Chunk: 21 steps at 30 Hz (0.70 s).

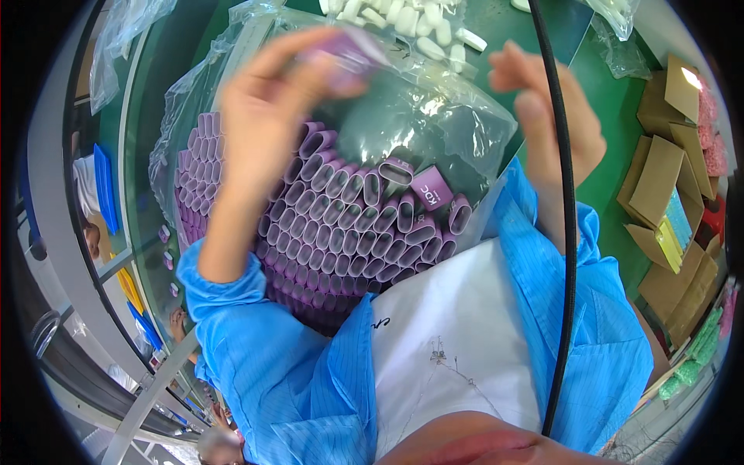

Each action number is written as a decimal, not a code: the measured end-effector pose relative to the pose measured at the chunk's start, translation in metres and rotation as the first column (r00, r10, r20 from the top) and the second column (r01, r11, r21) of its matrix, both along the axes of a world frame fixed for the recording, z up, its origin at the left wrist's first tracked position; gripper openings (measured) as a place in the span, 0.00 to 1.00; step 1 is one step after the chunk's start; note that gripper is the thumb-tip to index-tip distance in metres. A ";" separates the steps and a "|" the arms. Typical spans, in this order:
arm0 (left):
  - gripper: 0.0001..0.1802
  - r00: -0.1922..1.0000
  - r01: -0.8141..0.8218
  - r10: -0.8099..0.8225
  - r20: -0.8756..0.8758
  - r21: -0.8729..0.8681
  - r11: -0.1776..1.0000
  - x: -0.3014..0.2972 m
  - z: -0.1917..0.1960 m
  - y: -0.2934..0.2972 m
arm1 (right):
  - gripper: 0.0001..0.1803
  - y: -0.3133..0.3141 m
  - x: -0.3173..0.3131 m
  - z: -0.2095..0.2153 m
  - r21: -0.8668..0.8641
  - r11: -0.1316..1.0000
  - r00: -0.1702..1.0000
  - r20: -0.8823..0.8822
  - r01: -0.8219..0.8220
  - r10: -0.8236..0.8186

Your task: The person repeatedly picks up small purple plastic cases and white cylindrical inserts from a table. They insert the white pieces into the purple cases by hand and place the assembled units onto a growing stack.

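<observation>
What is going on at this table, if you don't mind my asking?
A person in a blue shirt is holding up a small purple sleeve in the left hand. The right hand is raised off to the side, with nothing visible in it. Below, many purple sleeves stand packed in rows by a clear plastic bag, a few lying askew on top. Beyond, white pieces are piled on the green table.

The left hand (pixel 271 97) and the purple piece (pixel 350 56) in it are blurred. The right hand (pixel 540 128), also blurred, is partly hidden by a black cable (pixel 569 240). Some white pieces (pixel 407 20) are cut off by the upper edge.
</observation>
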State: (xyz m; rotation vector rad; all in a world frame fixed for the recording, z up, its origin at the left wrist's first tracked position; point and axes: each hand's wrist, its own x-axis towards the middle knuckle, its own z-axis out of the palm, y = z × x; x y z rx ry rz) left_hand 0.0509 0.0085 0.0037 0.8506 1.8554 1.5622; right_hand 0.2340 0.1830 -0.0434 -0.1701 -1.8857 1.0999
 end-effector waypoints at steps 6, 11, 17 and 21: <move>0.20 0.796 -0.557 0.509 -0.327 -0.069 0.828 -0.242 -0.006 -0.115 | 0.14 0.051 -0.018 -0.037 0.033 0.970 0.896 0.376 0.242 -0.237; 0.23 0.746 -0.662 0.563 -0.355 -0.482 0.574 -0.331 -0.080 -0.220 | 0.12 0.048 -0.035 -0.048 0.301 0.946 0.864 0.439 0.117 -0.247; 0.18 -0.127 -0.751 -0.068 -0.990 0.051 0.659 -0.176 -0.010 -0.097 | 0.06 0.040 -0.033 -0.055 0.372 0.926 0.925 0.331 0.054 -0.187; 0.18 0.567 0.198 -0.423 -0.707 -0.381 0.903 -0.003 0.025 -0.006 | 0.05 0.037 -0.029 -0.050 0.292 0.949 0.886 0.402 0.116 -0.232</move>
